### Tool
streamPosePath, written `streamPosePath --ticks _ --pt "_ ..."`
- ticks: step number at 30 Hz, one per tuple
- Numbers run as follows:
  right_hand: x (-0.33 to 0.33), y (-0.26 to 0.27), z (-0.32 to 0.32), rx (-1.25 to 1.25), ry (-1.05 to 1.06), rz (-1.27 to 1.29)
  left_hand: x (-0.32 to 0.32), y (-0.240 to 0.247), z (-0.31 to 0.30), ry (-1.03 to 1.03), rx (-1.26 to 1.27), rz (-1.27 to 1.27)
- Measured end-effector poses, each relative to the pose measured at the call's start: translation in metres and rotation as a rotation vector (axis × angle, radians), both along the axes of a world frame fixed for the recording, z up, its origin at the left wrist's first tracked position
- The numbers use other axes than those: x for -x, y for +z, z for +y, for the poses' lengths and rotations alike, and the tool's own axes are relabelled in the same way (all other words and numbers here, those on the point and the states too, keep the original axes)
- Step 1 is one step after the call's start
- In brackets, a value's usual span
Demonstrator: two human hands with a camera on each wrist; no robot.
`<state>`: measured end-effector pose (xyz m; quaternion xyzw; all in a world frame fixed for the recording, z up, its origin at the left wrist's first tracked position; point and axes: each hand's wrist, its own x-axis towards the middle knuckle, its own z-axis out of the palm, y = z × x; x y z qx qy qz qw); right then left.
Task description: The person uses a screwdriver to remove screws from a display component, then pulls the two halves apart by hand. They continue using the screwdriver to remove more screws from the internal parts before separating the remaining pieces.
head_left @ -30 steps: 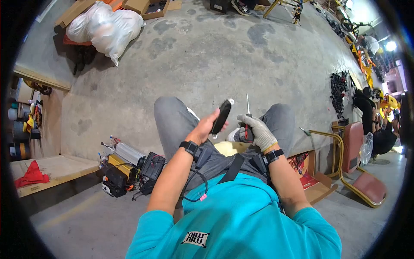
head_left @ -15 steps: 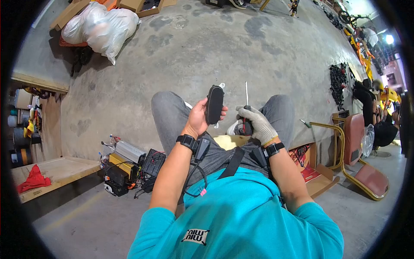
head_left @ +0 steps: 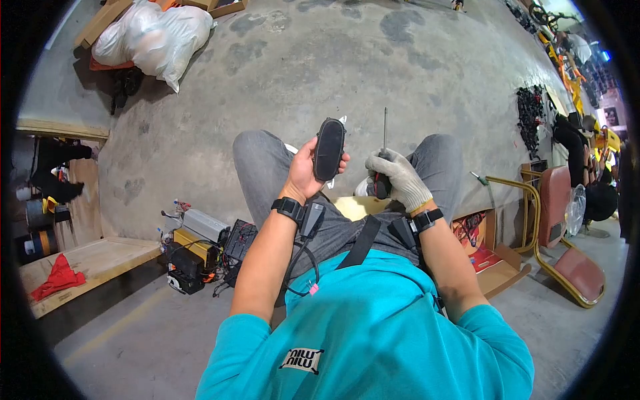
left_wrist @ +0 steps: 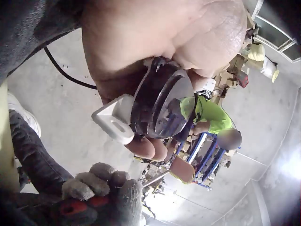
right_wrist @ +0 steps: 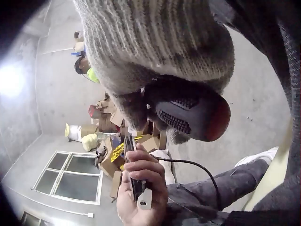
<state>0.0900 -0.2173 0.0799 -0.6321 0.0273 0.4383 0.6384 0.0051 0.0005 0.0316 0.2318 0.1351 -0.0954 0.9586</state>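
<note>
My bare left hand (head_left: 304, 172) grips a black oval part (head_left: 329, 151), its broad flat face turned up toward the head camera. A pale bracket (left_wrist: 115, 118) with a slot juts from its end in the left wrist view. Fingers curl round one long edge and the palm backs the other. In my right hand (head_left: 404, 180), which wears a grey knitted glove, is a screwdriver (head_left: 382, 187) with a black-and-red handle. Its thin shaft points away from me, beside the oval part and apart from it. The glove hides part of the handle in the right wrist view.
Between my knees is a pale yellow surface (head_left: 357, 207). Electronic units with wires (head_left: 200, 233) lie on the floor to the left, near a wooden platform (head_left: 100, 267). On the right are an open cardboard box (head_left: 497, 270) and a tipped chair (head_left: 553, 207). White bags (head_left: 157, 40) lie ahead left.
The oval part has turned from a tilted, edge-on pose to show its broad face, and moved slightly left. Both hands appear a little higher in the head view; the screwdriver stays held.
</note>
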Motion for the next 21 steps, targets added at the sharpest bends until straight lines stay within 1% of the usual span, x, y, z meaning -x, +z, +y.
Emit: streamPosePath --ticks 5,7,11,14,17,20,21 --pt "0.0 -0.005 -0.002 -0.017 -0.032 -0.002 0.0 0.001 0.0 0.009 -0.019 -0.004" --pt "0.001 0.0 -0.001 -0.011 -0.058 0.022 -0.002 -0.001 0.002 -0.016 0.036 -0.027" --pt "0.002 -0.001 0.0 0.005 -0.047 0.023 -0.001 -0.004 0.002 -0.001 0.015 -0.004" --pt "0.002 -0.005 0.0 -0.016 0.0 -0.001 -0.002 -0.008 0.003 -0.011 0.044 -0.012" --pt "0.005 -0.007 0.002 -0.032 -0.007 -0.03 0.0 -0.008 0.0 -0.018 -0.016 -0.01" --pt "0.007 -0.007 0.002 -0.066 0.002 0.013 -0.001 0.001 -0.004 0.012 -0.077 0.039" --pt "0.007 -0.011 0.003 -0.03 0.023 0.025 -0.003 -0.003 -0.005 0.053 -0.165 0.03"
